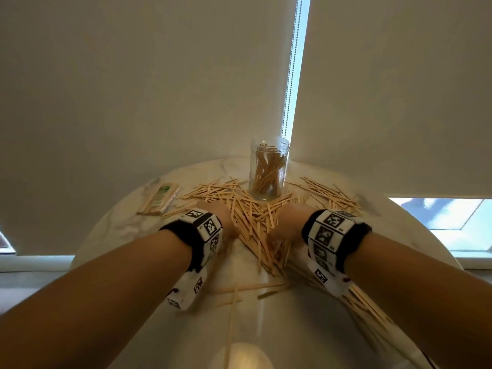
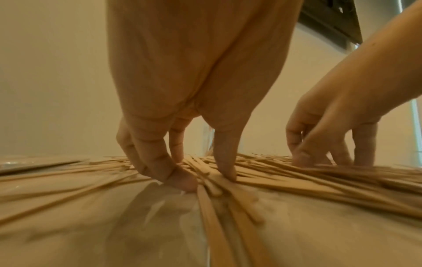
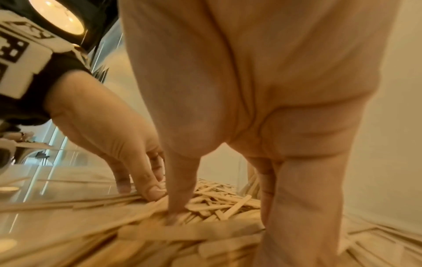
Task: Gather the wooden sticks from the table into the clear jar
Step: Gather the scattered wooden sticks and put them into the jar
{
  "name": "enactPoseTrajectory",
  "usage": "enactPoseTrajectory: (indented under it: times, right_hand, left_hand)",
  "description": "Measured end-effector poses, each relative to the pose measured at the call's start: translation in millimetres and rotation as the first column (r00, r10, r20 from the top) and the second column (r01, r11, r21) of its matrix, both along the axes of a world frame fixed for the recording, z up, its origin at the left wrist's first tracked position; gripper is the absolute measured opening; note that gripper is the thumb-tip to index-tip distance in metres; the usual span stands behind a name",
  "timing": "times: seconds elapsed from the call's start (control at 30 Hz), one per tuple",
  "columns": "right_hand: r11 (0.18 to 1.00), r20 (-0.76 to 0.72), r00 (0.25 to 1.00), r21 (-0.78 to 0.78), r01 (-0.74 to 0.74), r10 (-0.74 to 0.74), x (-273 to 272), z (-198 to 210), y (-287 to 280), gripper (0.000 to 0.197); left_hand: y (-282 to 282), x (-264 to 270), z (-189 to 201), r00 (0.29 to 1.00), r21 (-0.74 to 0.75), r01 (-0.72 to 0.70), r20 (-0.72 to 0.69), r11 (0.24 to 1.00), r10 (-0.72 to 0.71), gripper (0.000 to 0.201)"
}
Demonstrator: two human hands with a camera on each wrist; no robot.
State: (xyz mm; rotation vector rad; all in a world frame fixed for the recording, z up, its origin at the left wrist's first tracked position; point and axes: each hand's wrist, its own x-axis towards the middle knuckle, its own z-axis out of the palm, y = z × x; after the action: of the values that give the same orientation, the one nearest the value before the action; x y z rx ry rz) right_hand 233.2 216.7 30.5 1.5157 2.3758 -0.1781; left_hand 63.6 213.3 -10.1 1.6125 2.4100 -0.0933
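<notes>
On the round marble table (image 1: 114,230), both my hands are down in the stick pile.

Left hand (image 1: 225,217): left flank of the central heap. Left wrist view: fingers (image 2: 157,162) curled down, tips on the table at the heap's edge, thumb (image 2: 224,159) pressing on top of sticks. A few sticks sit between thumb and fingers; can't tell whether they are really pinched or only pushed.

Right hand (image 1: 288,219): right flank of the same heap. Right wrist view: thumb (image 3: 180,189) pressed down into the sticks, fingers (image 3: 297,207) extended down into the pile. Grip vs plain pressing: can't tell.

Wooden sticks (image 1: 255,222): main heap between my hands, mid-table, running up to the jar's base. A second loose spread lies toward the far right edge, a few strays near the near edge, more along the near right edge under my right forearm.

Clear jar (image 1: 269,169): upright, lid off, at the far edge of the table, centre. Partly filled with sticks standing on end and leaning. Sticks on the table touch its base.

Stick packet (image 1: 159,198): flat near the far left edge, apart from the heap.

Wrist bands (image 1: 205,230): black with white marker blocks, one on each wrist.
</notes>
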Motion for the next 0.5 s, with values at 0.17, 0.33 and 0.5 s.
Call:
enactPoseTrajectory:
  times: [0.17, 0.33, 0.5]
  right_hand:
    - [0.999, -0.031, 0.999, -0.029, 0.014, -0.015, 2, -1, 2, 0.046]
    - [0.996, -0.052, 0.996, -0.041, 0.077, -0.079, 13, 3, 6, 0.045]
    - [0.987, -0.087, 0.983, -0.042, 0.156, -0.159, 21, 2, 7, 0.048]
  left_hand:
    - [-2, 6, 8, 0.995, -0.02, 0.004, 0.099, 1.0, -0.002, 0.036]
    - [-7, 12, 9, 0.977, 0.021, -0.049, 0.207, 0.999, 0.043, 0.041]
    - [-9, 22, 18, 0.989, -0.034, 0.003, 0.151, 0.999, 0.003, 0.047]
